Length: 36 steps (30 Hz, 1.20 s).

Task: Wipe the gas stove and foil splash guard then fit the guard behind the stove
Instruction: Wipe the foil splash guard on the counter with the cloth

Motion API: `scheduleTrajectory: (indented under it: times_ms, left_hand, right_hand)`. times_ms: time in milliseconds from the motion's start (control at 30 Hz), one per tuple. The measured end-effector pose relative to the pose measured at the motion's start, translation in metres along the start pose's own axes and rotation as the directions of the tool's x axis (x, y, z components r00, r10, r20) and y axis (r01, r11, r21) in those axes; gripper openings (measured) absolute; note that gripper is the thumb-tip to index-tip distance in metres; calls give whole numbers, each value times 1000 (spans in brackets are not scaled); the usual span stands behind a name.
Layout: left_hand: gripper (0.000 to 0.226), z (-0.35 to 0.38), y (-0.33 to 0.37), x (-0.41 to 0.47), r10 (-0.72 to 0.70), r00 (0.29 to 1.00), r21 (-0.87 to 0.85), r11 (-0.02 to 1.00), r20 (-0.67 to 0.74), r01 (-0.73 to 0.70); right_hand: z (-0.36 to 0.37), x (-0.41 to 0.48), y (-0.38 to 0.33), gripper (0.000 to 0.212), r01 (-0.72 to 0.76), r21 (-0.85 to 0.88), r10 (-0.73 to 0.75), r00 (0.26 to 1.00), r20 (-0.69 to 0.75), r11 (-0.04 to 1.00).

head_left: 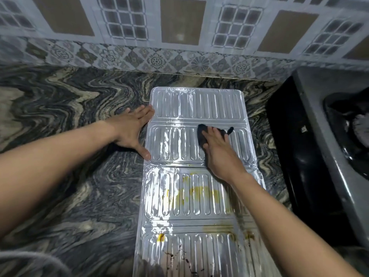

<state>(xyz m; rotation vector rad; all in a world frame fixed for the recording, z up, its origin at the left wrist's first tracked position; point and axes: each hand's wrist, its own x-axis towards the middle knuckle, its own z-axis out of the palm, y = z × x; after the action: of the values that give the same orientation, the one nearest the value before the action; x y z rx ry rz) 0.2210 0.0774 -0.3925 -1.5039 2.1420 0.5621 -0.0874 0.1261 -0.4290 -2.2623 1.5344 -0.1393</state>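
The ribbed foil splash guard (179, 204) lies flat on the marbled counter, running from near the wall toward me. Yellow stains mark its third panel and dark specks its nearest one. My right hand (219, 154) presses a dark cloth (202, 134) onto the second panel. My left hand (132, 129) lies flat with spread fingers on the counter, touching the guard's left edge. The gas stove (311, 156) stands at the right, black-sided with a grey top; a burner shows at the frame's edge.
The grey swirled counter (69, 146) stretches wide to the left of the guard. A patterned tiled wall (179, 37) rises behind it. A narrow strip of counter separates the guard from the stove. Grey fabric shows at the bottom left corner.
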Motion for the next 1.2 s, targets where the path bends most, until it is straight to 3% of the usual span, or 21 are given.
scheduleTrajectory:
  times_ms: [200,300,367,467,667,933,1200]
  left_hand:
    - [160,-8,13,-4,-58,998,69,996,9,57]
    - [145,-6,27,-15,-36,998,159,986,-49,43]
    - [140,3,37,-27,-19,999,103,994,-35,23]
    - [154,23,46,-46,-75,996,44,996,48,73]
    - [159,29,50,-47,-109,993,58,993,55,106]
    - [159,32,47,-48,-99,994,24,995,38,98]
    - [157,33,48,-50,-88,996,23,996,21,88]
  right_hand:
    - [-6,-14,28,52,-287,-51,282,956,-84,957]
    - [-4,-11,26,53,-289,-83,281,955,-99,954]
    - [-6,-11,26,55,-284,-79,278,957,-83,955]
    - [-7,-13,29,57,-269,-69,266,963,-50,961]
    - [-19,-11,34,68,-224,-46,224,974,13,974]
    - [-45,-39,27,56,-237,-85,250,942,222,968]
    - [13,-97,12,56,-235,-69,228,969,-96,970]
